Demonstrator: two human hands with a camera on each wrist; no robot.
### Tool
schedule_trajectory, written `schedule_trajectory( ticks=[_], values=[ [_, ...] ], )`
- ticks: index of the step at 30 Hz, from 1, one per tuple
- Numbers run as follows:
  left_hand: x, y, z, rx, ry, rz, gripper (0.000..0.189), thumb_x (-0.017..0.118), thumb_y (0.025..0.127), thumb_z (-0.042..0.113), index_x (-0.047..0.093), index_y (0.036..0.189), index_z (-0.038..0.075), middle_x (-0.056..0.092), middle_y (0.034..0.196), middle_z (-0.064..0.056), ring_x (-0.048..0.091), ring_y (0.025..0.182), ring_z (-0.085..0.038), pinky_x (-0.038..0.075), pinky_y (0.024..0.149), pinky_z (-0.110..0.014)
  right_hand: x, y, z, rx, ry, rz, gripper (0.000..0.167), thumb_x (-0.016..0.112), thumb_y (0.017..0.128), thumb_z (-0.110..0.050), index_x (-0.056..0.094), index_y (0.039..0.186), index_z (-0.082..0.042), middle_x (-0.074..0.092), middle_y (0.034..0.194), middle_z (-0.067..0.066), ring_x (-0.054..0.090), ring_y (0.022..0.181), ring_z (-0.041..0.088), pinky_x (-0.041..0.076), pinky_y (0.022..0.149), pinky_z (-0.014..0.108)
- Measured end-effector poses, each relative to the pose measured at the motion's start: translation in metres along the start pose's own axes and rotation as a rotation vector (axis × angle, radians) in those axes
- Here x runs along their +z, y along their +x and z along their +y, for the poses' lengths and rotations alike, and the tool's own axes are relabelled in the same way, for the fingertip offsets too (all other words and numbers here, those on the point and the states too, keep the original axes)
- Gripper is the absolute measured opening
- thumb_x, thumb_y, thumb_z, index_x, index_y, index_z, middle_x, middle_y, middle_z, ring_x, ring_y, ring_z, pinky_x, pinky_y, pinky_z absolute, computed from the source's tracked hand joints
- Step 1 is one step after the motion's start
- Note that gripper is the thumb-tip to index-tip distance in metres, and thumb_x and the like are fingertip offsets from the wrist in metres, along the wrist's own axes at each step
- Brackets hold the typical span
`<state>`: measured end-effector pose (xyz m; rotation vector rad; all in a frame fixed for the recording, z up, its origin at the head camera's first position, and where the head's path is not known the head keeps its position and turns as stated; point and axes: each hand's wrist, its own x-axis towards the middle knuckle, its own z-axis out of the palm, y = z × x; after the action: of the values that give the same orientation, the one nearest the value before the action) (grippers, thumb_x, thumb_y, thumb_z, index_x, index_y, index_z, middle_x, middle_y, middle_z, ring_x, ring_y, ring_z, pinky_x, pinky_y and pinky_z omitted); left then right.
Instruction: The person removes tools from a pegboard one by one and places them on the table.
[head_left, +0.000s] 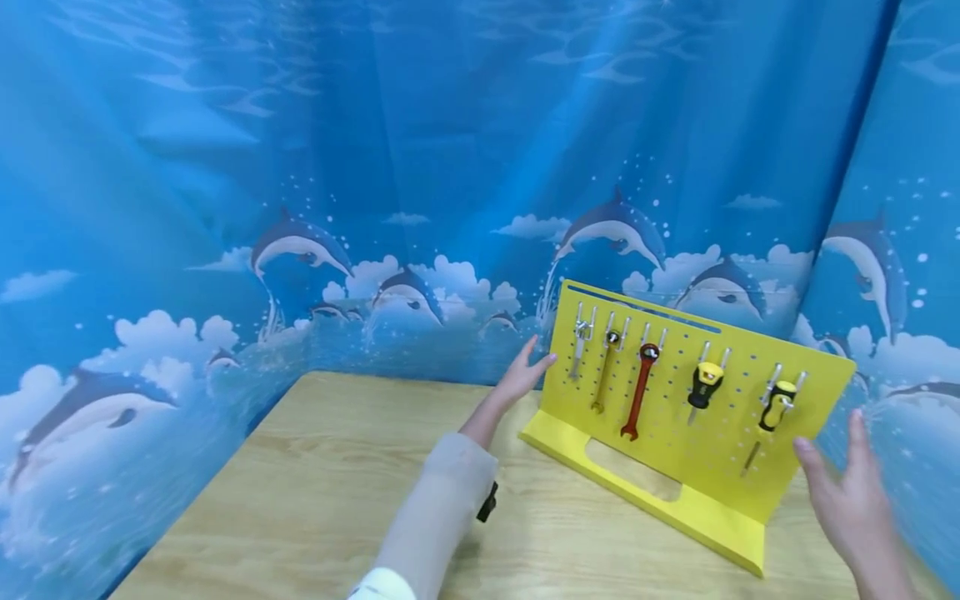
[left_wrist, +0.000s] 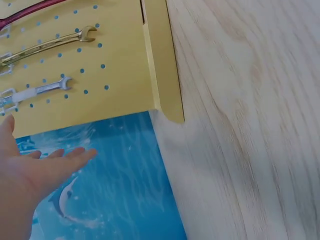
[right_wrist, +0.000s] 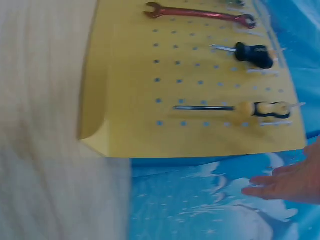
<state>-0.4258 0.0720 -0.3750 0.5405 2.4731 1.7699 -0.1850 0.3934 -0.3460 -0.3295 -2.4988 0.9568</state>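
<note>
A yellow pegboard stand (head_left: 675,454) stands upright on the table, tools hanging from its metal hooks. From left to right hang a silver wrench (head_left: 579,346), a gold wrench (head_left: 604,371), a red wrench (head_left: 640,392), a stubby screwdriver (head_left: 704,387) and a longer screwdriver (head_left: 770,417), both with yellow-and-black handles. Beside the board's left edge is my left hand (head_left: 521,375), fingers spread, holding nothing. My right hand (head_left: 851,492) is by the right edge, fingers extended and nothing in its grasp. In the right wrist view, a gap shows between that hand (right_wrist: 285,182) and the board.
The light wooden table (head_left: 337,483) extends left and in front of the stand. Behind it hangs a blue curtain (head_left: 450,167) printed with dolphins and clouds. A small black object (head_left: 487,503) shows beside the left sleeve.
</note>
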Motion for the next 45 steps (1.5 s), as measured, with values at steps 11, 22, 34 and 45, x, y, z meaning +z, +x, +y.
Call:
schedule_trajectory(
  ticks=[11,22,34,45],
  values=[
    [0.02,0.022,0.0,-0.036,-0.095,-0.024,0.068,0.056,0.092,0.029,0.018,0.147,0.022,0.028,0.145,-0.011,0.029,0.129,-0.031,0.028,0.101,-0.05,0.033,0.013,0.027,0.029,0.177,0.11,0.077,0.049,0.095,-0.027,-0.011,0.144,-0.03,0.018,0.14,0.034,0.035,0.113,0.055,0.047,0.085,0.031],
    [0.022,0.014,0.001,0.049,-0.16,0.125,0.053,0.055,0.092,0.01,0.034,0.14,0.01,0.048,0.126,-0.019,0.048,0.113,-0.032,0.044,0.09,-0.038,0.045,0.024,0.028,0.161,0.242,0.281,0.068,0.049,0.094,-0.013,0.011,0.144,-0.039,0.034,0.138,0.019,0.043,0.117,0.038,0.037,0.062,0.002],
    [0.016,0.001,-0.01,0.143,-0.268,0.242,0.034,0.054,0.091,0.003,0.05,0.124,0.006,0.056,0.102,-0.014,0.053,0.099,-0.028,0.048,0.081,-0.037,0.06,0.038,0.038,0.111,0.224,0.426,0.064,0.054,0.092,-0.013,0.024,0.143,-0.039,0.047,0.125,0.015,0.049,0.093,0.007,0.035,0.063,0.005],
    [0.014,-0.008,-0.018,0.188,-0.303,0.363,0.03,0.059,0.086,-0.003,0.056,0.115,0.005,0.057,0.1,-0.012,0.055,0.092,-0.027,0.049,0.077,-0.036,0.072,0.048,0.041,0.011,0.223,0.559,0.064,0.061,0.088,-0.008,0.035,0.141,-0.032,0.053,0.106,0.002,0.039,0.075,-0.015,0.034,0.062,0.011]
  ],
)
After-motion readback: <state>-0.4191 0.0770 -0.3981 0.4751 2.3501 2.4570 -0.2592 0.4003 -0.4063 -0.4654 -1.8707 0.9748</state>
